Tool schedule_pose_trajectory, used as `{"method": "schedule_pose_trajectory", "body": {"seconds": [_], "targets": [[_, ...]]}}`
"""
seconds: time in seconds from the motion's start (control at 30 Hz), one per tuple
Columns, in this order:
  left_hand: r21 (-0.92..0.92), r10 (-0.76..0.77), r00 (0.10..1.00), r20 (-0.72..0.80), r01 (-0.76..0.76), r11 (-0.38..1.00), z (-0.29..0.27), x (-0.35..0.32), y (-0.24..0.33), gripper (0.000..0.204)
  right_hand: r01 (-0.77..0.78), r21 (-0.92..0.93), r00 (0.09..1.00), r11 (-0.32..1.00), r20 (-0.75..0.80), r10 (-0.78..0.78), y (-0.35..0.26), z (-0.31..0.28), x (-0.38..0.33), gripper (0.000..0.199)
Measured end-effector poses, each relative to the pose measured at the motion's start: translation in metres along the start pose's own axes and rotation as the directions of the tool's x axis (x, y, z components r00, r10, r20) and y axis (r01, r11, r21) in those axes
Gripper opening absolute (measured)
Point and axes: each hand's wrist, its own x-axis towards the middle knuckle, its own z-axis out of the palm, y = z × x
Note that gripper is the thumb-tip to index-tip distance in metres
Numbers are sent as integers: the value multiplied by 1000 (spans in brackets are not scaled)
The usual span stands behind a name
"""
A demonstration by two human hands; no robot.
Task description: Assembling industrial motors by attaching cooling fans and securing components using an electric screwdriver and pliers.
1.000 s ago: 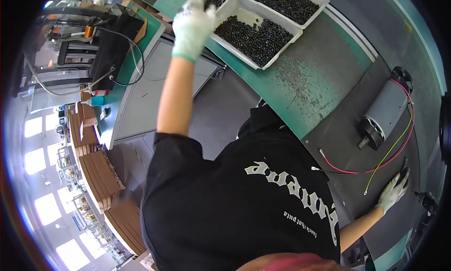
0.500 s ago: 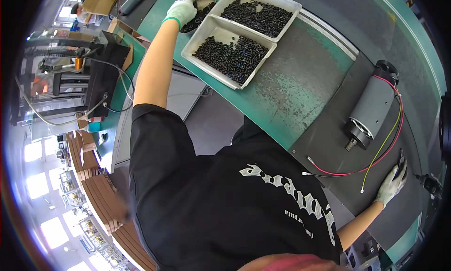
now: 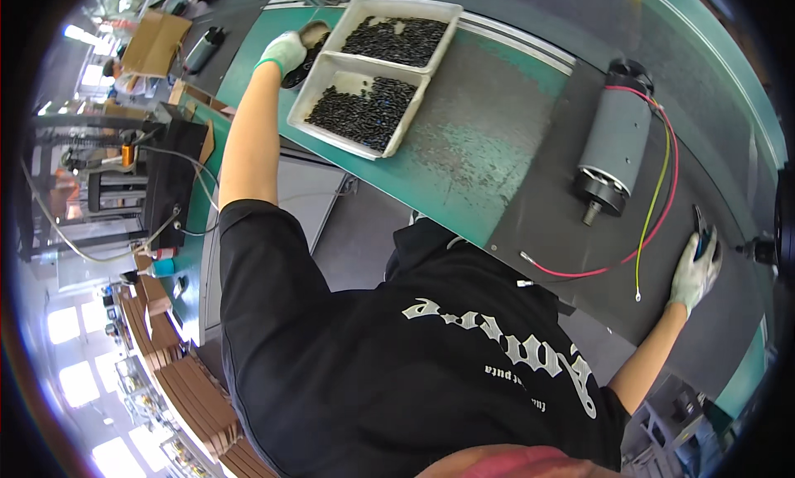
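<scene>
My left hand (image 3: pixel 286 51), in a white glove with a green cuff, is at the near-left rim of a round bowl (image 3: pixel 315 34) holding small dark parts. Its fingertips are hard to make out there. Far to the right, my gloved right hand (image 3: pixel 694 272) is closed around a small plier-like tool (image 3: pixel 701 234) with blue on its handle and a slim tip pointing away. To the left of that hand lies a grey cylindrical motor (image 3: pixel 617 138) with black ends, a threaded shaft, and red, black and yellow-green wires (image 3: pixel 654 209).
Two white trays (image 3: pixel 387 153) of small black pieces stand beside the bowl on the worn green bench (image 3: pixel 472 155). A dark mat (image 3: pixel 546 205) lies under the motor. On the left are a machine (image 3: pixel 170 163) with cables and stacked brown cardboard (image 3: pixel 195 399).
The whole view has shifted, so the bench things appear further left. My left hand stays by the bowl. More of the tool, including its blue handle, now shows at my right hand.
</scene>
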Motion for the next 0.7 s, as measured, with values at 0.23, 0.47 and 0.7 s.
{"method": "schedule_pose_trajectory", "body": {"seconds": [0.23, 0.47, 0.7], "targets": [[-137, -2, 999, -52, -5, 991, 11, 18, -29, 33, -70, -15, 997, 997, 22, 70, -21, -11, -1, 46], [-967, -149, 982, 118, 148, 209, 3, -14, -35, 21, -177, 185, 981, 967, -48, 189, -8, -10, -6, 49], [-861, -6, 1000, -6, -8, -509, 22, -35, -39, 18, -148, 221, 973, 964, -144, 182, -28, -31, -9, 51]]}}
